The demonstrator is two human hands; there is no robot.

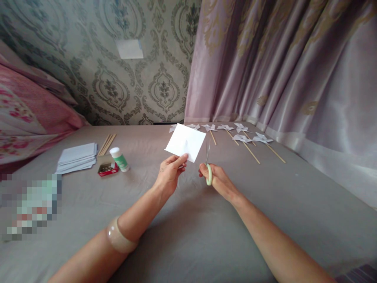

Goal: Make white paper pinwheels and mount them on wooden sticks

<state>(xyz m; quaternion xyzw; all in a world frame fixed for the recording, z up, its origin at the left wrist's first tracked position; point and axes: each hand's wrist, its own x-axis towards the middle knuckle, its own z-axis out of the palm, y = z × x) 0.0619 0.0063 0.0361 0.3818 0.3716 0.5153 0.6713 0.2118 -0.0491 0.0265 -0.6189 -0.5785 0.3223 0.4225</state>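
My left hand (171, 173) pinches a square sheet of white paper (188, 139) by its lower corner, thumb on top. The sheet is raised and tilted, with a faint mark near its middle. In my right hand (219, 179) is a pair of scissors (209, 173) with pale green handles, blades pointing up and away. The blades stand just right of the paper, apart from it; how far they are spread is hard to make out. Behind the paper, several white paper pinwheels (242, 138) on wooden sticks lie on the grey cloth surface, some partly hidden by the sheet.
At the left lie a stack of white paper (76, 157), several wooden sticks (107, 144), an opened red box (107, 169) of small metal pieces and a glue stick (119, 159) with a white cap. A patterned wall (132, 86) and a curtain (235, 70) border the grey surface (188, 236).
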